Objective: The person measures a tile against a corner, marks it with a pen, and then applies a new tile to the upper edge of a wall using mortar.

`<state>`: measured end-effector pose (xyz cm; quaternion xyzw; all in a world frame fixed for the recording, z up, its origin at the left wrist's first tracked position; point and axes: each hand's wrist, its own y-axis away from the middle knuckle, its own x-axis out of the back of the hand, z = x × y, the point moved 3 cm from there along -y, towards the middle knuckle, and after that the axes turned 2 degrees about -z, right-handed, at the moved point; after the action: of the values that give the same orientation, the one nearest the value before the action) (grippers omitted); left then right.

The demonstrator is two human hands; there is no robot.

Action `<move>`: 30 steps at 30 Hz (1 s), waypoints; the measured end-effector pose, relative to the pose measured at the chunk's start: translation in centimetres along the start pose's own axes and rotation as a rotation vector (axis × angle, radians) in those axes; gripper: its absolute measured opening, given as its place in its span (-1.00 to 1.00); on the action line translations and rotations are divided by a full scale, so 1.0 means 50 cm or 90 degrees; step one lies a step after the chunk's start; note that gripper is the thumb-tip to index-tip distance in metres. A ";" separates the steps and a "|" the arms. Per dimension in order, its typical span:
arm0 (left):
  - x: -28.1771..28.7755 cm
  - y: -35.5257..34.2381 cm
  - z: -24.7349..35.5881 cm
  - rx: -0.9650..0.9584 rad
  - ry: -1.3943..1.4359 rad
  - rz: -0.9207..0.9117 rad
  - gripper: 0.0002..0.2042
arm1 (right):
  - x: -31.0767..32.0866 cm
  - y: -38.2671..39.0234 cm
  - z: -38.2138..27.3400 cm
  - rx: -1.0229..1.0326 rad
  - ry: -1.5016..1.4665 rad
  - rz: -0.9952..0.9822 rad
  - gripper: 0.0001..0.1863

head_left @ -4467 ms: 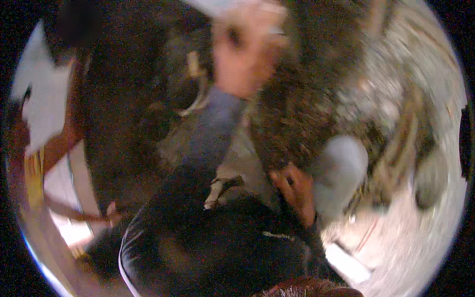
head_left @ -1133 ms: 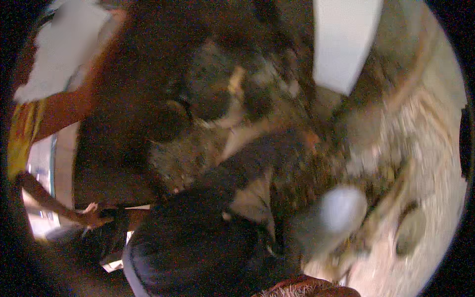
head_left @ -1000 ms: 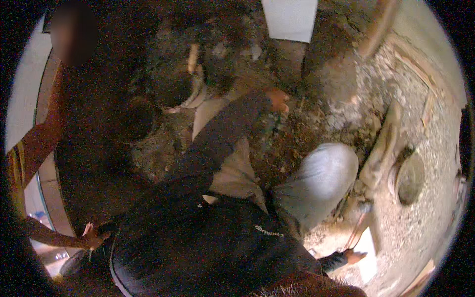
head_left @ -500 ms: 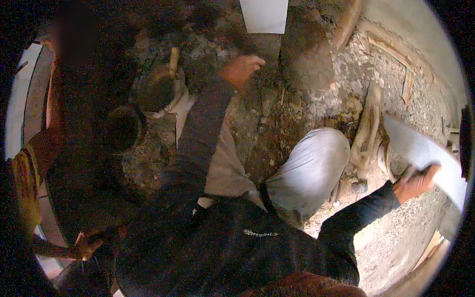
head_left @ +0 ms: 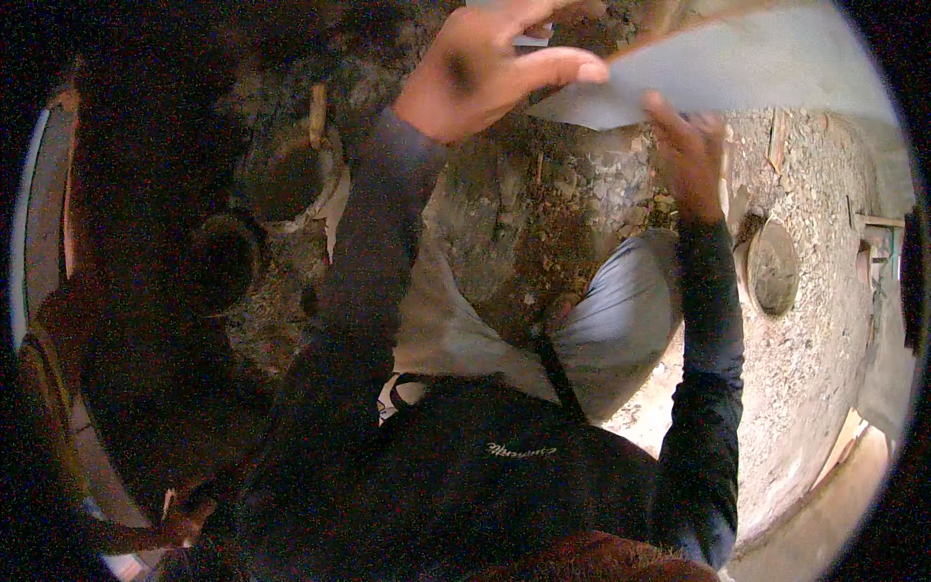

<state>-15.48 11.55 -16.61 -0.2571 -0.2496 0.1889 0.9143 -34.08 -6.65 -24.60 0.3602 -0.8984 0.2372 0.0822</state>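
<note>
A pale, flat rectangular panel stretches across the upper right. My right hand grips its lower edge, fingers partly blurred. Near the panel's left end is my left hand, its thumb stretched out and its fingers apart. The thumb overlaps the panel in the view; whether it touches I cannot tell. Just behind the left hand, part of a second white piece shows, mostly hidden. Rubble-strewn ground lies below both hands, between my knees.
To the left stand a round container with a wooden handle and a dark bucket. A round, dusty pan rests on the right. Another person's hand shows at lower left. A wall borders the right side.
My right hand has swung the panel from the far right up and inward to the top. My left hand has come up toward the panel's left end.
</note>
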 end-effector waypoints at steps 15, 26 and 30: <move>0.016 0.071 -0.145 0.230 -0.057 0.051 -0.66 | -0.127 -0.063 0.010 0.036 -0.043 -0.192 -0.53; 0.007 0.101 -0.283 0.340 -0.047 -0.040 -0.54 | -0.118 -0.138 -0.047 0.133 0.019 -0.158 -0.52; 0.004 0.130 -0.282 0.274 -0.064 -0.002 -0.52 | -0.135 -0.124 -0.023 0.061 -0.092 -0.184 -0.53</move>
<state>-8.94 11.51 -30.69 -0.0462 -0.2492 0.2486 0.9349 -24.93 -5.86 -23.49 0.5057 -0.8283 0.2391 0.0335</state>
